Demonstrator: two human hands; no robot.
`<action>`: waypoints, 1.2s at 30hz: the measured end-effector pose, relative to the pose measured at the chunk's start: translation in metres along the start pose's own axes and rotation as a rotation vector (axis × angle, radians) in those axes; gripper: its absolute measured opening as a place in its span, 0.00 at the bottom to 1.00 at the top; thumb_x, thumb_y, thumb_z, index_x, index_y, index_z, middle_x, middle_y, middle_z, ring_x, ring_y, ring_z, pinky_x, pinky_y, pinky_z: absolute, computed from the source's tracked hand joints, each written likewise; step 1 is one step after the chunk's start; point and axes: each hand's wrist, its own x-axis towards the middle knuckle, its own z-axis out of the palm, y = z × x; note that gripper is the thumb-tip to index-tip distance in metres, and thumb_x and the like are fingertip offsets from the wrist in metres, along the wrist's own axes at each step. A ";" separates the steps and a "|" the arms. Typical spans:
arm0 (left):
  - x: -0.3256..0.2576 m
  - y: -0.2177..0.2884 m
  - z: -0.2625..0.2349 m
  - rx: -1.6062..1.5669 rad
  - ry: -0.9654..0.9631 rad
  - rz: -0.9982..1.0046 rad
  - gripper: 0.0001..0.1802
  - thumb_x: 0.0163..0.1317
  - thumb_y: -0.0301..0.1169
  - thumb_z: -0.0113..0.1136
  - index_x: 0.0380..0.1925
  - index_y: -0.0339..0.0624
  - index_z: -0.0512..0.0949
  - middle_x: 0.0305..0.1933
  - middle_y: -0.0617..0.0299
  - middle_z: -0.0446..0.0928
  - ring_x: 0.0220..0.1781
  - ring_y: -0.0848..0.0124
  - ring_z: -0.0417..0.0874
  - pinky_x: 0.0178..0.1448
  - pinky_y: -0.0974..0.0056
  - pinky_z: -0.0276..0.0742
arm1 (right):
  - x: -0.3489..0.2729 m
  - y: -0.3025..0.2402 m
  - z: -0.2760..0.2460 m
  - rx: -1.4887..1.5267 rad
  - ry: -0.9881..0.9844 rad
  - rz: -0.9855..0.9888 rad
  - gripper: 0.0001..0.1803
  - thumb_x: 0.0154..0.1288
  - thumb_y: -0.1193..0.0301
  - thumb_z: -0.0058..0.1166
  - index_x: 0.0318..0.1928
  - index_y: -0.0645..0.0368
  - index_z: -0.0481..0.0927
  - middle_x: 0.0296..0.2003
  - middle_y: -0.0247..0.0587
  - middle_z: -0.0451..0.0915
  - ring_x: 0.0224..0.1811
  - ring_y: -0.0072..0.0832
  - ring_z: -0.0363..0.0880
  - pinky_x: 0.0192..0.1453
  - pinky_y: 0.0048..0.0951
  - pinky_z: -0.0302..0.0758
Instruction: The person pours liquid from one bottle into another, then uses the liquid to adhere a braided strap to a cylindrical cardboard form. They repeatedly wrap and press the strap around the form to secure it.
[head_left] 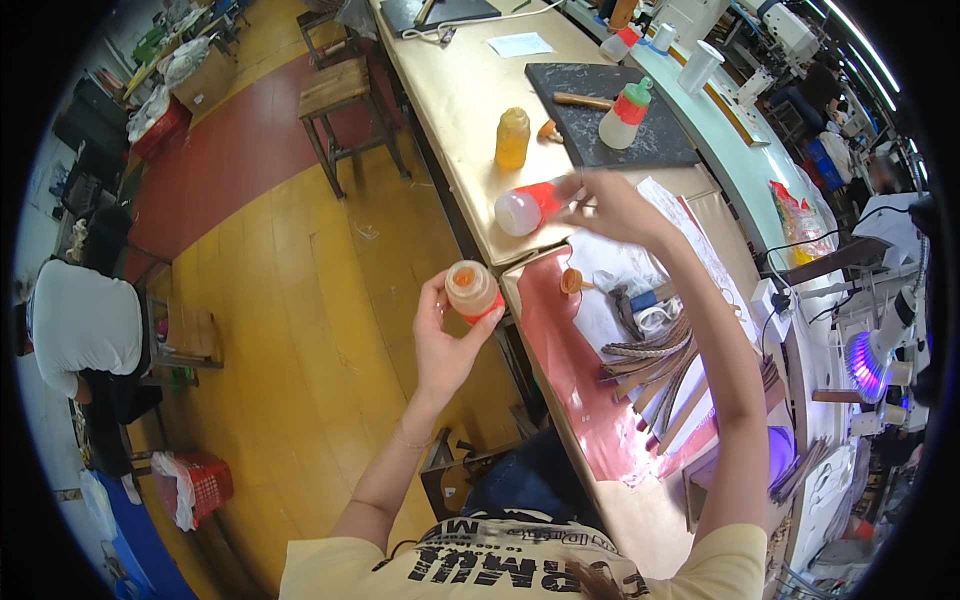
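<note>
The left hand (447,338) is closed around an uncapped bottle (472,287), mouth upward, beside the table (478,195) edge. At 2 o'clock from it, the right hand (612,208) has bent fingers at the red end of a pale bottle (518,213); blur conceals whether they grip. An amber bottle (512,140) stands at 12 o'clock from the pale bottle.

text: dark printed lettering (450,566), large and small | on: person's pale yellow shirt (325,562)

Wooden stool (335,84); red basket (210,486) near white-shirted person (88,318); purple-lit lamp (868,364) at right.
</note>
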 end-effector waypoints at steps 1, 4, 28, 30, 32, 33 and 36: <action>0.001 -0.001 0.000 -0.009 -0.010 -0.002 0.31 0.54 0.26 0.75 0.56 0.35 0.70 0.55 0.56 0.78 0.58 0.67 0.79 0.67 0.60 0.70 | -0.024 -0.008 0.005 0.027 -0.091 -0.109 0.27 0.56 0.59 0.68 0.51 0.65 0.82 0.46 0.53 0.84 0.49 0.44 0.84 0.56 0.40 0.79; 0.002 0.000 0.003 -0.034 -0.024 0.004 0.31 0.54 0.27 0.76 0.56 0.36 0.70 0.53 0.57 0.79 0.57 0.67 0.79 0.67 0.59 0.70 | -0.066 -0.017 0.037 -0.256 -0.087 -0.016 0.27 0.55 0.60 0.69 0.52 0.62 0.82 0.45 0.51 0.83 0.49 0.45 0.82 0.57 0.43 0.77; 0.001 -0.036 0.078 -0.046 -0.198 0.041 0.30 0.57 0.27 0.73 0.57 0.37 0.69 0.54 0.55 0.81 0.58 0.69 0.81 0.64 0.62 0.74 | -0.088 -0.051 -0.004 0.050 0.009 -0.085 0.24 0.52 0.72 0.73 0.48 0.66 0.76 0.43 0.47 0.82 0.43 0.36 0.85 0.48 0.34 0.82; 0.002 -0.039 0.085 -0.051 -0.209 0.066 0.30 0.56 0.27 0.73 0.57 0.39 0.69 0.52 0.53 0.82 0.56 0.67 0.83 0.61 0.61 0.77 | -0.085 -0.055 -0.002 -0.084 -0.033 -0.141 0.25 0.50 0.74 0.69 0.50 0.68 0.77 0.46 0.53 0.81 0.45 0.45 0.83 0.55 0.39 0.79; 0.002 -0.042 0.088 -0.003 -0.233 0.065 0.31 0.58 0.27 0.73 0.59 0.37 0.68 0.54 0.55 0.81 0.57 0.69 0.81 0.63 0.62 0.76 | -0.081 -0.057 0.002 -0.179 -0.061 -0.185 0.23 0.52 0.74 0.69 0.48 0.66 0.77 0.44 0.49 0.80 0.45 0.42 0.83 0.53 0.38 0.80; 0.001 -0.044 0.089 0.007 -0.245 0.061 0.32 0.58 0.27 0.73 0.60 0.36 0.68 0.55 0.56 0.80 0.58 0.70 0.81 0.63 0.63 0.75 | -0.079 -0.058 0.004 -0.235 -0.090 -0.180 0.21 0.52 0.74 0.69 0.47 0.66 0.77 0.44 0.48 0.79 0.45 0.41 0.84 0.52 0.38 0.80; 0.001 -0.047 0.088 0.030 -0.247 0.050 0.34 0.57 0.27 0.73 0.61 0.37 0.67 0.55 0.55 0.80 0.58 0.70 0.80 0.64 0.63 0.75 | -0.075 -0.061 0.008 -0.243 -0.124 -0.209 0.19 0.52 0.76 0.68 0.45 0.66 0.78 0.43 0.48 0.79 0.46 0.43 0.82 0.53 0.39 0.80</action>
